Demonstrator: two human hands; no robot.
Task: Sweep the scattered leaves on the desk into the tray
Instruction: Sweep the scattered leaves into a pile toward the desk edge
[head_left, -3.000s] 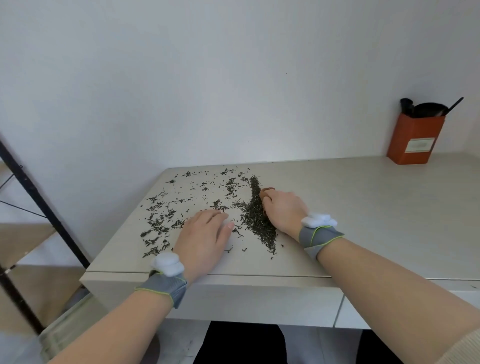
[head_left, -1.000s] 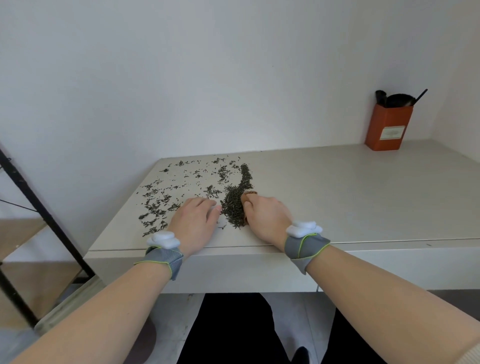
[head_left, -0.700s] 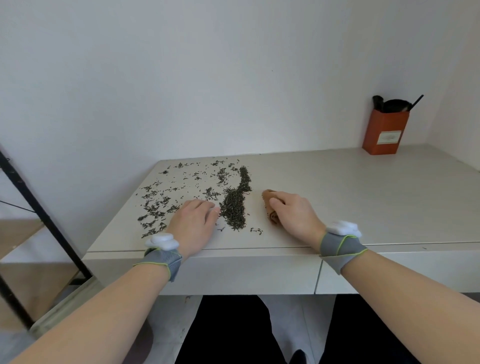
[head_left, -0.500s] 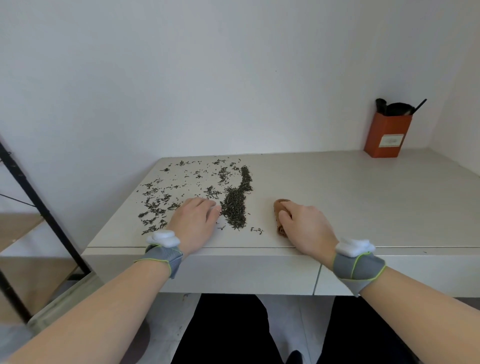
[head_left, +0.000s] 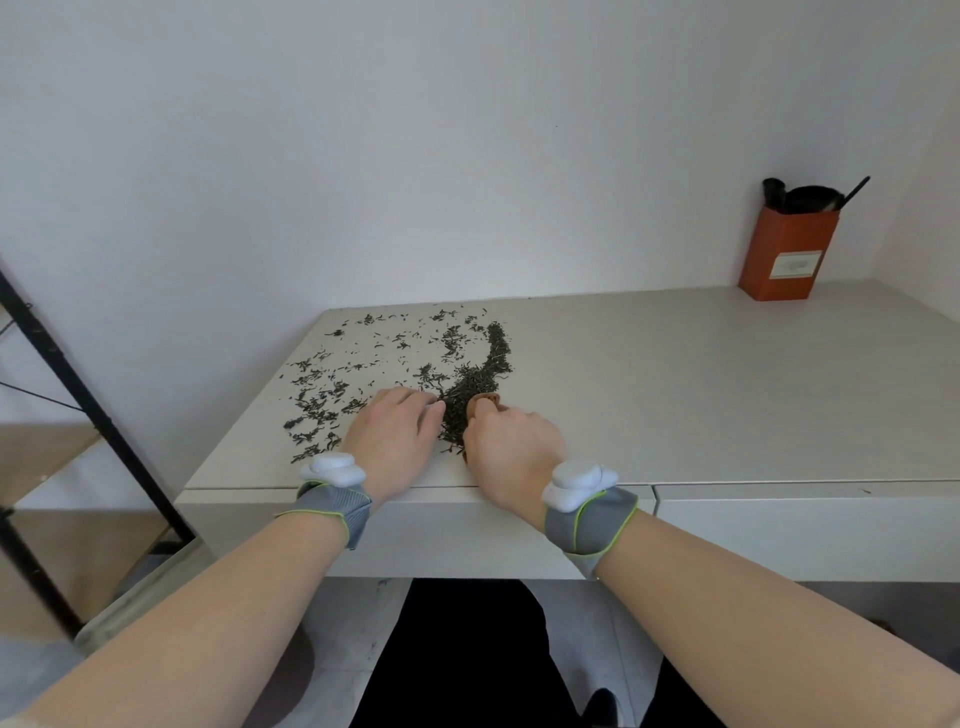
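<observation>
Pale table (head_left: 675, 389), leaves (head_left: 475, 384) ridged near you

The ridge runs away from you, with strays (head_left: 322, 400) to its left. Your left hand (head_left: 395, 436) lies flat at its left, fingers (head_left: 415, 410) together. Your right hand (head_left: 511, 449), at its right, grips a brush (head_left: 483, 401).

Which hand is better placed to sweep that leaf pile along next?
Right: the right hand grips a brown tool against the leaf pile; the left hand lies flat beside it.
</observation>
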